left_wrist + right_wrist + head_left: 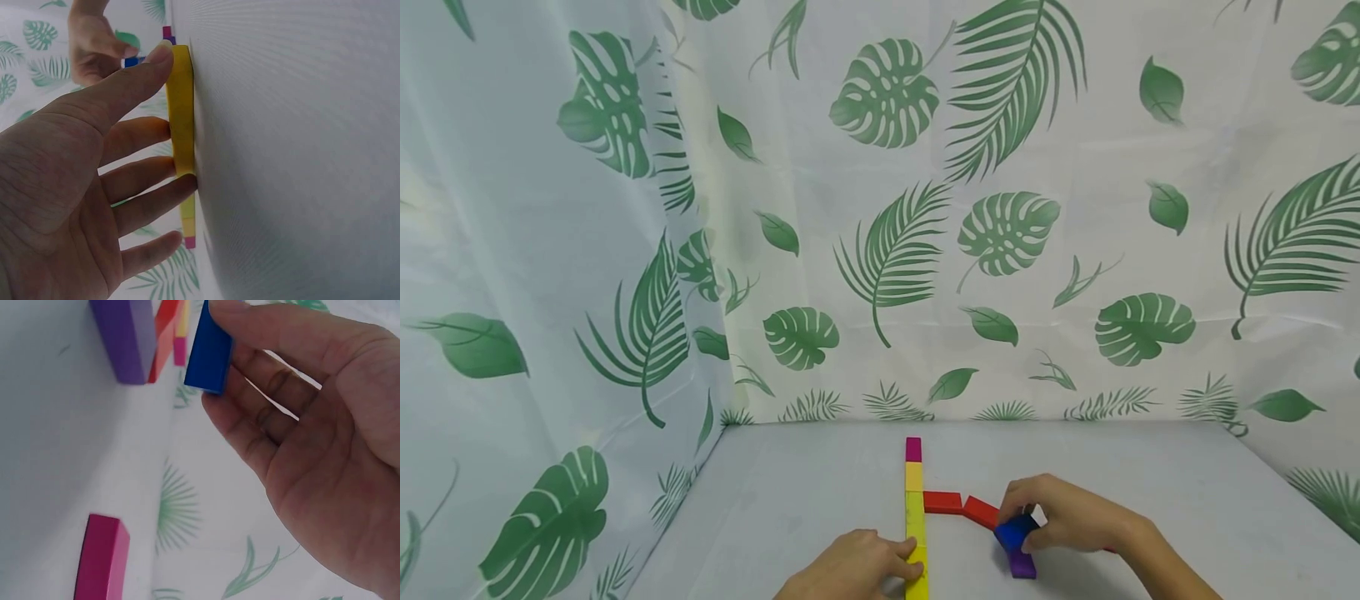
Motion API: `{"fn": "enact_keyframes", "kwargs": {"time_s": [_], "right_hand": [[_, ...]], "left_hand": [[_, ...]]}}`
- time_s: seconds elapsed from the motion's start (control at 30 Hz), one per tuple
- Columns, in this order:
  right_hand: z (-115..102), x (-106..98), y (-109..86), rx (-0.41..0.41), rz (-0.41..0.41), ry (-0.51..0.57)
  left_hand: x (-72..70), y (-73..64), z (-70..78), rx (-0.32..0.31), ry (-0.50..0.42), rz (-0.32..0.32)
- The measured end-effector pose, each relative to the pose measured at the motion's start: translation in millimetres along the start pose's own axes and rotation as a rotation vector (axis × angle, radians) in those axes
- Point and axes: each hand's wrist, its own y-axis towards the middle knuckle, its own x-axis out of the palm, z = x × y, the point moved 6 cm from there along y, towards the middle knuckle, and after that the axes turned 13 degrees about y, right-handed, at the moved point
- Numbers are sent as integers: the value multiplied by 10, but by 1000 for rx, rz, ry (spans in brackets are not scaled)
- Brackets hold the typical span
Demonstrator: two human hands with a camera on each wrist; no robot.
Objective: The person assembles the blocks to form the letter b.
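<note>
A straight row of yellow blocks (914,518) runs away from me on the table, with a magenta block (913,450) at its far end. My left hand (853,565) lies along the row's left side; its thumb and fairly straight fingers touch the yellow blocks (181,106). Between thumb and fingers my right hand (1063,512) pinches a blue block (209,353). That blue block is held raised and tilted over a purple block (1022,567) on the table. Two red blocks (942,502) stretch from the row toward the purple one, the second angled.
Off to the right, another magenta block (100,556) lies on the table, mostly covered by my right forearm in the head view. A white curtain (1000,375) with green leaf prints hangs behind the light table (775,483) and along its sides.
</note>
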Motion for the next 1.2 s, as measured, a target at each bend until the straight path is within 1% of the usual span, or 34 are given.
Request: {"fn": "enact_keyframes", "kwargs": {"time_s": [0.17,0.4,0.53,0.67,0.87,1.03,1.2], "right_hand": [[-97,81,11,7,-29,20],[-172,208,2,15,-49,43],[-203,295,0,8,-83,51],[-219,375,7,0,-118,50],[-223,492,11,-9,-143,57],[-209,575,25,-11,-150,42],[-219,618,49,-30,-176,53]], "left_hand": [[-5,-5,3,9,2,-3],[-7,-10,3,-19,-17,-11],[-3,-6,3,-17,-13,-3],[2,-1,-9,-14,-18,-2],[16,-1,-3,-25,-10,-5],[-1,-6,-8,-9,-9,2],[-7,-5,-10,6,-3,2]]}}
